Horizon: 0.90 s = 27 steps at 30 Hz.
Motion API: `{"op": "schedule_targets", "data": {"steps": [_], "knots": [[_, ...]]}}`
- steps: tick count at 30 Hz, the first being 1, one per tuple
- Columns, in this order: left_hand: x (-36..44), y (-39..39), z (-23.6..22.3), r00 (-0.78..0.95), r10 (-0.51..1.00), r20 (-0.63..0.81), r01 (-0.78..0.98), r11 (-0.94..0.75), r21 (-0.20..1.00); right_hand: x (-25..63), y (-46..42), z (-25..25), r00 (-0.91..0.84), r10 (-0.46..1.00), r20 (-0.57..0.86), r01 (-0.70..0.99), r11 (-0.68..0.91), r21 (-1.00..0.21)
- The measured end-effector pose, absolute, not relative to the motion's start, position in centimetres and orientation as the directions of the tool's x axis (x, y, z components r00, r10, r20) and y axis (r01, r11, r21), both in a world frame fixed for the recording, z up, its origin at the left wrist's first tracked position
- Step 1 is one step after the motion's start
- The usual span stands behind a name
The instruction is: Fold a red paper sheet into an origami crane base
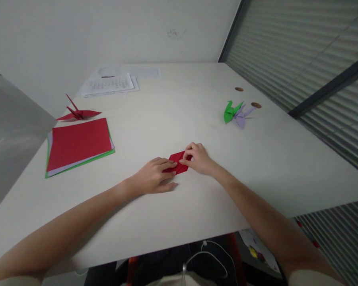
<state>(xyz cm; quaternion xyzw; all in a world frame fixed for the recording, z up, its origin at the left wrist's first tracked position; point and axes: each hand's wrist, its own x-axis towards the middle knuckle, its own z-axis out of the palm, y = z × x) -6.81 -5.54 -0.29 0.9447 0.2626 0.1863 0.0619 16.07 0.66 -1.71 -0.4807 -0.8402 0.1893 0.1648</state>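
Observation:
A small piece of folded red paper [179, 163] lies on the white table in front of me. My left hand [155, 174] rests on its left part, fingers stretched out and thumb spread to the side; the fingers cover that end of the paper. At the upper right corner, my right hand [197, 157] is closed, thumb and fingertips pinching the paper. A crease line runs across the red surface between the two hands. What lies under the fingertips is hidden.
On the left, a stack of red, purple and green paper sheets [80, 143] lies before a red paper crane [79, 114]. Printed pages [109, 84] lie behind. A green paper crane [231, 112] and a purple one [241, 118] stand at right, near two round holes. Blinds [310, 51] flank the table.

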Motion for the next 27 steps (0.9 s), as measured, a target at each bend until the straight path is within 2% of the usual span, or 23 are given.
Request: {"op": "schedule_targets", "data": {"steps": [4,8,10,15,19,27], "knots": [[-6.8,-5.4,-0.3,0.766,0.519,0.38,0.446,-0.854,0.268,16.0,0.6,-1.6,-0.481,0.872,0.091,0.75,0.462,-0.473],[-6.8,-5.1,-0.1,0.643,0.668,0.374,0.506,-0.738,0.448,16.0,0.6,-1.4,-0.48,0.874,0.082,0.752,0.458,-0.474],[-6.8,-5.0,-0.1,0.621,0.698,0.356,0.522,-0.707,0.476,16.0,0.6,-1.4,-0.486,0.869,0.092,0.745,0.467,-0.476],[-6.8,-5.1,-0.3,0.745,0.589,0.313,0.487,-0.801,0.347,15.9,0.6,-1.6,-0.48,0.873,0.089,0.755,0.463,-0.464],[-6.6,-5.6,-0.2,0.783,0.57,0.248,0.519,-0.819,0.244,15.9,0.7,-1.6,-0.476,0.876,0.078,0.766,0.456,-0.453],[-6.2,-5.9,-0.4,0.764,0.608,0.216,0.572,-0.793,0.21,16.0,0.7,-1.5,-0.491,0.865,0.099,0.752,0.479,-0.453]]}}
